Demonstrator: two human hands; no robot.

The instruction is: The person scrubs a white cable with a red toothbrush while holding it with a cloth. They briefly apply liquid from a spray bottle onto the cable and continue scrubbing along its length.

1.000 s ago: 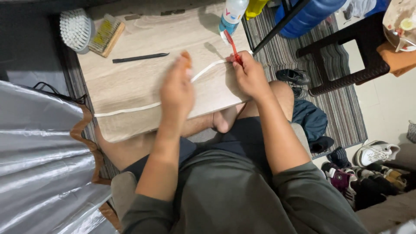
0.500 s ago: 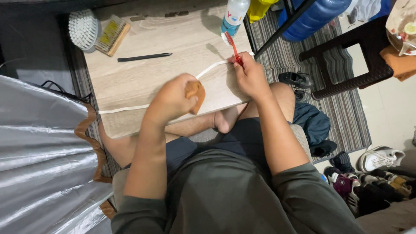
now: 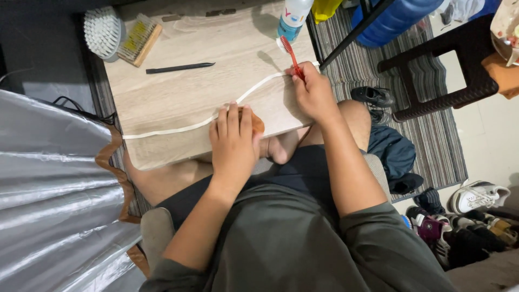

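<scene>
A long white strip [image 3: 184, 126] lies across a low wooden board [image 3: 184, 92] resting over my crossed legs. My left hand [image 3: 232, 143] presses an orange-brown cloth [image 3: 257, 123] down on the strip near the board's front edge. My right hand [image 3: 313, 94] grips a red toothbrush [image 3: 290, 55], its white bristle head pointing away toward the far edge, and it also rests on the strip's right end.
A white and blue bottle [image 3: 292, 19] stands at the board's far right. A thin black tool [image 3: 179, 68], a round white brush [image 3: 101, 32] and a wooden wire brush [image 3: 139, 39] lie far left. Silver fabric [image 3: 54, 184] is left, a dark stool [image 3: 448, 70] and shoes [image 3: 476, 197] right.
My left hand, raised with the orange-brown cloth a second ago, has come down flat onto the strip at the board's front edge. My right hand has stayed put with the toothbrush.
</scene>
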